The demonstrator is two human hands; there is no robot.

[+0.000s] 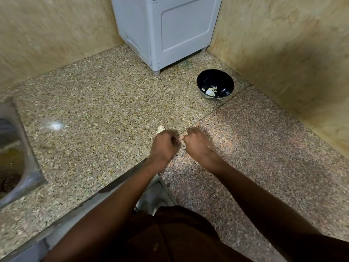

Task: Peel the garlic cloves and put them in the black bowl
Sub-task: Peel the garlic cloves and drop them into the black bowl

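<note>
Granite worktop [98, 103]: speckled stone in the head view, a paler slab on the left meeting a pinker one on the right along a seam that runs under the hands.
Left hand [164, 144]: fingers curled tight; a pale bit of garlic [160, 128] pokes out at its far side, so it seems to be gripping a clove or its skin.
Right hand [198, 142]: also curled, just beside the left hand; what it pinches is hidden, so I cannot tell.
Step in hand: most likely peeling a clove between both hands.
Doing it well: judged from here, hold the clove firmly with one hand, pick the skin loose at the tip with the other, and keep the scraps away from the bowl.
Black bowl [215, 85]: glossy, round, well apart from the hands near the wall corner, with a few pale pieces [210, 91] at its bottom.
Garlic look: off-white, papery where it shows, small and partly covered.
Surroundings: grey cabinet [166, 29] behind; steel sink [11, 148] at left.
</note>
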